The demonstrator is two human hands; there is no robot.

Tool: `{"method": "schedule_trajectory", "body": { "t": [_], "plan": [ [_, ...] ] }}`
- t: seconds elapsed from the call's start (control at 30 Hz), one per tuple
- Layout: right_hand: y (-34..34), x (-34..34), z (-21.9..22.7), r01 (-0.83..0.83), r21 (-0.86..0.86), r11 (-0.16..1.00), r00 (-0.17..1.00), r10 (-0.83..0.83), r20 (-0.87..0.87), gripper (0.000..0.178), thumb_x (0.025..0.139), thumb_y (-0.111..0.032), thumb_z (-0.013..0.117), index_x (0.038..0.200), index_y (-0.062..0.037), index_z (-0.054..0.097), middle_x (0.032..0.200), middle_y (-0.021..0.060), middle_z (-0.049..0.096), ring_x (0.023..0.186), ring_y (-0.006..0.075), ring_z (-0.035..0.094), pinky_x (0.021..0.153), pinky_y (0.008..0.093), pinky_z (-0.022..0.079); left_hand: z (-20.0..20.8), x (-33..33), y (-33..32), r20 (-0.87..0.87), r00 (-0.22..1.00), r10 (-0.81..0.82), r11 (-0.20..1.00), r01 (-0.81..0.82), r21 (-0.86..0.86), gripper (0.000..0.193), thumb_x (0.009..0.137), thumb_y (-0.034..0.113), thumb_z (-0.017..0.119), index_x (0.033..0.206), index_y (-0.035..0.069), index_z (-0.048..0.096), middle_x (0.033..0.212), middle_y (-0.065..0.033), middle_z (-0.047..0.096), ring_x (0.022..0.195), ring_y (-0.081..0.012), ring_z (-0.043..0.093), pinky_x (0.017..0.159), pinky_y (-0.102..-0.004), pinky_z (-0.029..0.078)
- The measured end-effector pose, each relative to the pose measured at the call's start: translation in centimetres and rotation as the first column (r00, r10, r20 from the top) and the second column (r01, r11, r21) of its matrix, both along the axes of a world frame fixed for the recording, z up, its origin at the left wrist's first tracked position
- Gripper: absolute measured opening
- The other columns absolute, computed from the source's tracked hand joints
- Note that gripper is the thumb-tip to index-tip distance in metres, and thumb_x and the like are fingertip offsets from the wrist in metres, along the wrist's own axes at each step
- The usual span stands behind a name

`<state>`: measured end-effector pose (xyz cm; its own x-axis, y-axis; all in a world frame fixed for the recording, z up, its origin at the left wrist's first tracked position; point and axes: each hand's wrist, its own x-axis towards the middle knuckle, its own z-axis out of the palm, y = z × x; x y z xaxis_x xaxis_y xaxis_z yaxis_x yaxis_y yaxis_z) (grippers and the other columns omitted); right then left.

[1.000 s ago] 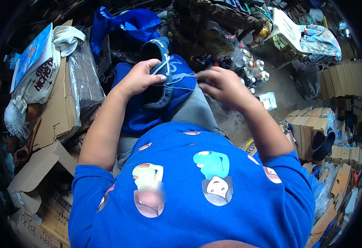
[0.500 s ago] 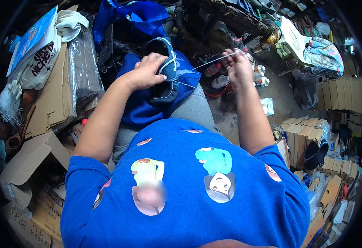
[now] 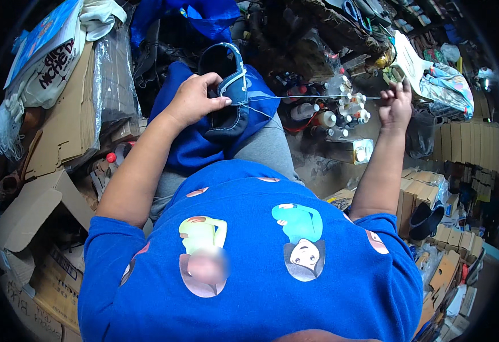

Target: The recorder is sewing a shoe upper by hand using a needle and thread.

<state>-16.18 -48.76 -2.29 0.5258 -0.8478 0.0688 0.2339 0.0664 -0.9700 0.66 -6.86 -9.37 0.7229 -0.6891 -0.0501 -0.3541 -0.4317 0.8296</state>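
Observation:
A dark blue shoe (image 3: 226,124) with pale stitching and a white lace along its edge rests on a blue cloth (image 3: 175,128) over my lap. My left hand (image 3: 198,101) grips the shoe's side, thumb on the near edge and fingers curled over the rim. From that edge a light thread (image 3: 301,96) runs taut to the right. Its far end is in the pinched fingers of my right hand (image 3: 396,105), held well out to the side. A needle-like tip seems to show there, too small to be sure. Another loose thread strand (image 3: 258,110) loops over the cloth beside the shoe.
Several bottles (image 3: 325,118) and a clear container (image 3: 362,151) stand on the floor below the thread. At right are a white chair (image 3: 407,57) with a patterned cloth and stacked cardboard (image 3: 466,139). Cardboard sheets (image 3: 72,122) and an opened box (image 3: 27,208) crowd the left.
My right hand has swung outward to the right, drawing the thread longer and straight from the shoe. My left hand stays on the shoe, its fingers now curled more over the rim.

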Motion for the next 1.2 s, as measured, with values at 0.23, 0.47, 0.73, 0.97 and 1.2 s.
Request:
{"method": "schedule_trajectory", "body": {
  "t": [0.23, 0.47, 0.73, 0.97, 1.2],
  "plan": [
    [18.4, 4.2, -1.8, -0.817, -0.362, 0.449, 0.564, 0.491, -0.664, 0.018, 0.086, -0.004, 0.062, 0.102, -0.0065, 0.069, 0.092, 0.0041, 0.066, 0.084, 0.0105, 0.062, 0.074, 0.0258, 0.049, 0.2, 0.0, 0.1, -0.237, 0.971, -0.007, 1.000, 0.002, -0.021, 0.027, 0.074, 0.015, 0.077, 0.087, 0.001, 0.058, 0.079, -0.0025, 0.060, 0.075, -0.0082, 0.053, 0.068, -0.0261, 0.045],
    [20.7, 5.6, -3.0, -0.858, -0.439, 0.267, 0.512, 0.380, -0.770, 0.021, 0.082, -0.011, 0.062, 0.102, -0.0080, 0.069, 0.088, 0.0150, 0.068, 0.082, 0.0244, 0.067, 0.074, 0.0322, 0.051, 0.1, -0.1, 0.3, -0.165, 0.986, -0.027, 0.998, 0.019, -0.054, 0.026, 0.074, 0.014, 0.077, 0.084, 0.002, 0.056, 0.076, -0.0011, 0.058, 0.073, -0.0072, 0.052, 0.065, -0.0258, 0.044],
    [21.3, 6.0, -2.4, -0.877, -0.406, 0.257, 0.478, 0.384, -0.790, 0.021, 0.078, -0.010, 0.059, 0.095, -0.0069, 0.070, 0.086, 0.0180, 0.067, 0.082, 0.0307, 0.067, 0.075, 0.0378, 0.053, 0.2, 0.0, 0.6, -0.122, 0.993, -0.001, 0.999, -0.005, -0.045, 0.027, 0.070, 0.018, 0.077, 0.085, 0.001, 0.062, 0.076, -0.0105, 0.065, 0.072, -0.0184, 0.062, 0.067, -0.0326, 0.048],
    [21.8, 6.4, -1.5, -0.886, -0.442, 0.143, 0.464, 0.251, -0.849, 0.023, 0.075, -0.012, 0.059, 0.094, -0.0059, 0.070, 0.086, 0.0189, 0.067, 0.083, 0.0319, 0.066, 0.076, 0.0389, 0.052, 0.6, 0.4, 0.6, 0.076, 0.992, -0.099, 0.964, 0.114, -0.239, 0.024, 0.069, 0.018, 0.074, 0.089, 0.005, 0.066, 0.121, -0.0162, 0.058, 0.116, -0.0262, 0.052, 0.097, -0.0367, 0.041],
    [19.1, 6.2, -4.7, -0.869, 0.049, 0.492, 0.293, 0.592, -0.751, 0.023, 0.084, -0.010, 0.065, 0.106, -0.0033, 0.069, 0.086, 0.0075, 0.069, 0.081, 0.0146, 0.064, 0.077, 0.0297, 0.050, 2.1, 4.0, -2.6, -0.064, 0.855, -0.514, 0.858, 0.510, -0.067, 0.039, 0.070, 0.004, 0.062, 0.108, 0.014, 0.070, 0.127, -0.0129, 0.054, 0.120, -0.0257, 0.049, 0.104, -0.0354, 0.036]
  ]
}}
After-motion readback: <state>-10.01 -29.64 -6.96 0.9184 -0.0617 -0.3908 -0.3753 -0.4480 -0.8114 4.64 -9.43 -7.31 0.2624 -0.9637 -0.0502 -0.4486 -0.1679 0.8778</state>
